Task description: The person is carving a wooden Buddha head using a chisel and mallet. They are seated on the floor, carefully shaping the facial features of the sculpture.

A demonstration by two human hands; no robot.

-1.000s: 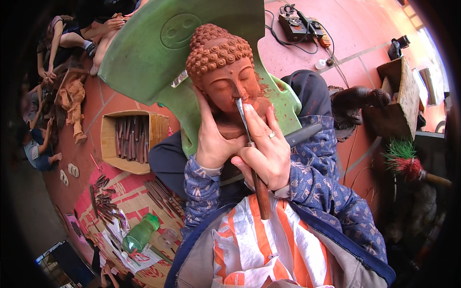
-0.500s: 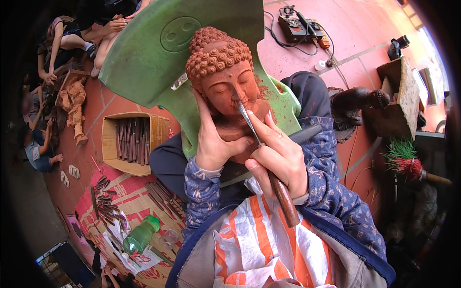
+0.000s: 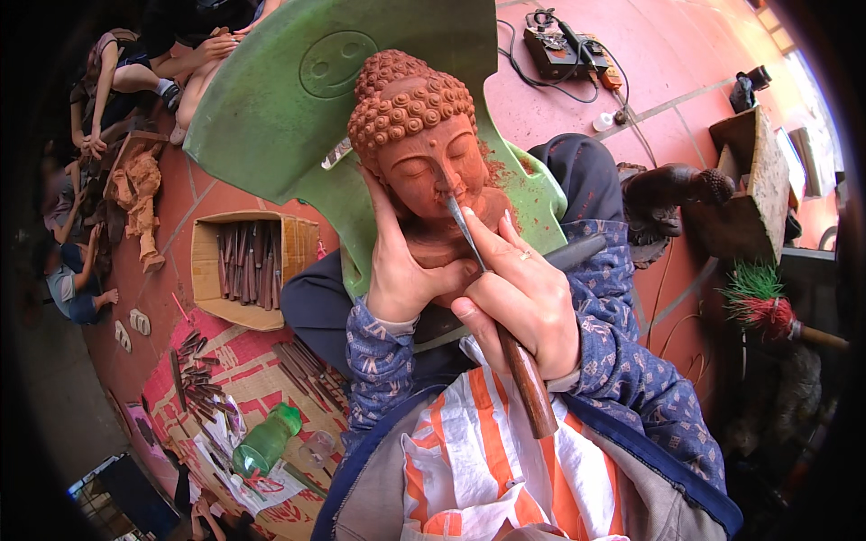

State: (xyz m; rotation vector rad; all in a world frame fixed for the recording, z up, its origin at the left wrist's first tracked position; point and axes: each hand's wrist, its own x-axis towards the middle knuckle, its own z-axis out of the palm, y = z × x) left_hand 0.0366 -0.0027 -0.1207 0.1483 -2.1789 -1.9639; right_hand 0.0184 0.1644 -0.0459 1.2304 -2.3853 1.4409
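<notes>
A reddish-brown carved wooden head (image 3: pixel 424 153) with curled hair leans against a green plastic chair (image 3: pixel 280 99) in front of me. My left hand (image 3: pixel 397 261) cups the head's cheek and jaw from the left. My right hand (image 3: pixel 523 302) grips a chisel (image 3: pixel 505 334) with a brown wooden handle; its metal tip touches the face just under the nose. An orange-and-white striped cloth (image 3: pixel 487 469) lies over my lap.
A cardboard box of carving chisels (image 3: pixel 248 266) sits on the red tiled floor at left, with more tools spread on a mat (image 3: pixel 198 379) and a green bottle (image 3: pixel 266 442). Other people (image 3: pixel 135 81) sit at upper left. An electrical device with cables (image 3: pixel 568 45) lies behind. A wooden block (image 3: pixel 749 189) stands right.
My right hand has tilted the chisel and slid lower along its handle. The blade tip stays at the face, now under the nose. My left hand keeps its hold.
</notes>
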